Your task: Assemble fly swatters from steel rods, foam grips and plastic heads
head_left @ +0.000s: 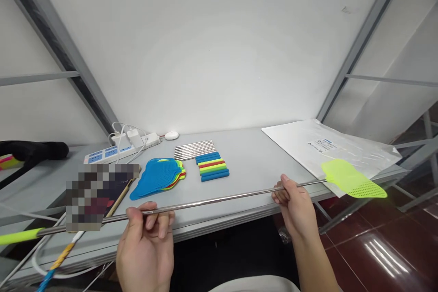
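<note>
A fly swatter (219, 199) with a long metal telescopic rod stretches across in front of me, over the table's front edge. Its yellow-green mesh head (354, 179) is at the right, and its matching grip (20, 236) runs out of view at the left. My left hand (145, 246) is closed around the thicker part of the rod, palm up. Farther right, my right hand (297, 205) pinches the thinner part near the head. Beyond the rod lie a stack of swatter heads (155, 178), blue on top, several coloured grip tubes (212, 166) and a row of metal rods (194, 149).
A white plastic bag (297, 143) lies at the right of the grey table (246, 164). At the left are a power strip (112, 153) with plugs and cables, a white oval device (171, 135), a partly blurred box (102, 196) and a black object (37, 150).
</note>
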### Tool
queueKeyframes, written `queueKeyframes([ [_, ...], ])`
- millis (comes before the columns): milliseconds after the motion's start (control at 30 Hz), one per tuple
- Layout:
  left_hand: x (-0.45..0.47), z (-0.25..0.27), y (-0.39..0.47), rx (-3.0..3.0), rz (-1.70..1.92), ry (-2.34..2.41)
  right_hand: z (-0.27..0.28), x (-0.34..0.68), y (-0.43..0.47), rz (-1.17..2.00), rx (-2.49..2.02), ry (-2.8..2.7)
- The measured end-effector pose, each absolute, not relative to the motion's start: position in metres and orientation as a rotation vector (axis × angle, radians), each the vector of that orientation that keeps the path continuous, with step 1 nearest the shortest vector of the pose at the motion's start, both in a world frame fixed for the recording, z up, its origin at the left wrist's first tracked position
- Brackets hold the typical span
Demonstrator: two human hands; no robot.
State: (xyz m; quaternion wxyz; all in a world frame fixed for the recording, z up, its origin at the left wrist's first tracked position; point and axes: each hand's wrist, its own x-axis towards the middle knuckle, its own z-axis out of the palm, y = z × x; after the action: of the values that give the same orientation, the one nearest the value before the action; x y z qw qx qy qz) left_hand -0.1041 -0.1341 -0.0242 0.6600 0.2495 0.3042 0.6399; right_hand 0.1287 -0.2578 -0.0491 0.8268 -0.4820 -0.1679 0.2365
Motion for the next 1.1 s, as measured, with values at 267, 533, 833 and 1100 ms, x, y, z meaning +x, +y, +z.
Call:
queueKeyframes([
  [267, -0.101, -0.023, -0.123, 0.601, 1.333, 0.677, -0.051, 0.14, -0.257, 0.414, -1.02, -0.331],
  [533, -0.075, -0.033, -0.122, 0.689, 1.375, 0.653, -0.054, 0.129, -0.251, 0.394, -0.964, -0.28],
  [833, -0.033, -0.041, -0.174, 0.769, 1.025, 0.543, -0.073, 0.093, -0.236, 0.544, -1.158, -0.578],
  [1100, -0.064, -0.044, -0.14, 0.611, 1.241, 0.615, -0.067, 0.105, -0.244, 0.582, -1.079, -0.466],
])
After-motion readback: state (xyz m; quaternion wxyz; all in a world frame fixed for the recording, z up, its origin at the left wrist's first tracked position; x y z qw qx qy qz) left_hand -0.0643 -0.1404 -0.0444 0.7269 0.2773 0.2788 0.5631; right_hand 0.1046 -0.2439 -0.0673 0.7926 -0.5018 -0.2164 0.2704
